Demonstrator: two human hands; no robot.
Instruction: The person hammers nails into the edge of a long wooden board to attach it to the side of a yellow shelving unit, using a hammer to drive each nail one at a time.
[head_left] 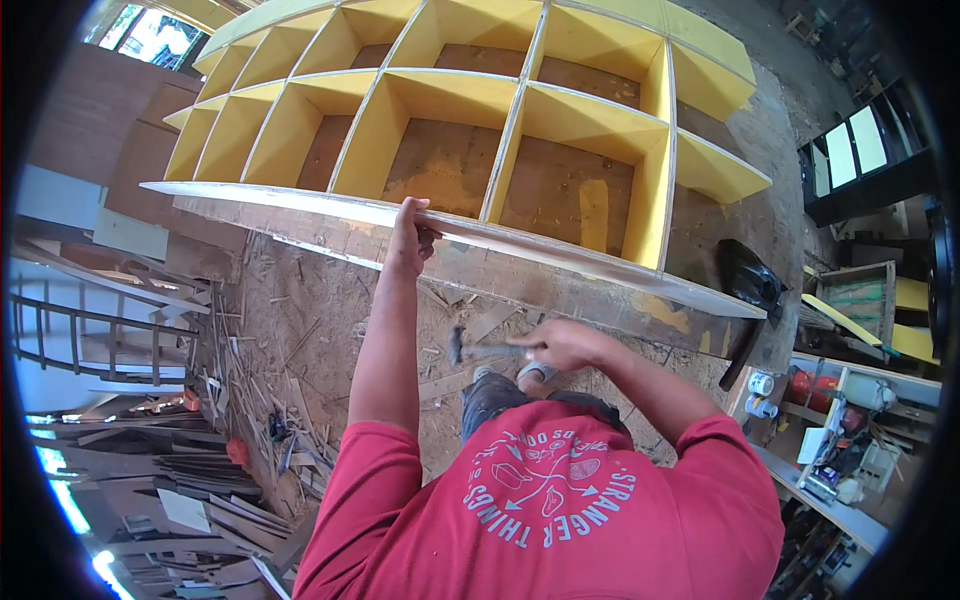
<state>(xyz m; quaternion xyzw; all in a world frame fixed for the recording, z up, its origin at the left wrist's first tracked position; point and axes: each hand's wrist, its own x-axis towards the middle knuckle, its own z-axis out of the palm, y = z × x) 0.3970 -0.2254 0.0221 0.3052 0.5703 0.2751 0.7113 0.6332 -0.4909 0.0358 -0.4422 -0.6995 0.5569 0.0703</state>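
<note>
A large yellow shelving unit (pixel 450 95), divided into several square compartments, lies on a wooden worktable (pixel 640 305) in front of me. Along its near side runs a long pale board (pixel 580 252). My left hand (pixel 412 236) is closed on this board's edge, thumb on top and fingers curled below; whether something small is also between the fingers is hidden. Lower and to the right, my right hand (pixel 565 345) is wrapped around the handle of a hammer (pixel 488 351). The hammer's dark head points left, apart from the board.
A black plastic bag (pixel 748 275) rests at the table's right end. Wood scraps (pixel 215 500) pile up on the left, and sawdust and offcuts litter the floor (pixel 310 320). At the lower right stands a shelf (pixel 815 490) of tools and containers.
</note>
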